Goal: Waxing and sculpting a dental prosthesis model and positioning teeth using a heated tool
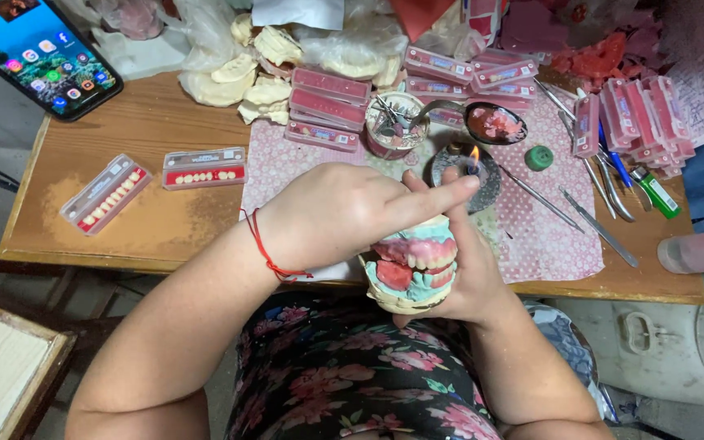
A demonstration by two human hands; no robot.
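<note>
Phone (42, 50): lying at the far left corner of the wooden table (148, 130), its screen glowing.
Tooth trays (106, 194): two clear boxes of false teeth are sitting side by side on the bare wood, left of the patterned mat (531, 228).
Left hand (344, 212): reaching across the front of the dental model (413, 265), palm curled over its top and forefinger pointing right; whether the hidden fingers are gripping anything, I cannot tell.
Dental model: being held at the table's near edge, upper and lower pink gums with teeth on pale green bases, closed together.
Right hand (470, 277): cupping the model from beneath and behind, fingers wrapping its right side.
Burner (466, 167): burning with a small flame just beyond the fingertip.
Tools (596, 220): metal instruments are lying on the mat, right of the burner.
Pink boxes (637, 118): standing in a stack at far right.
</note>
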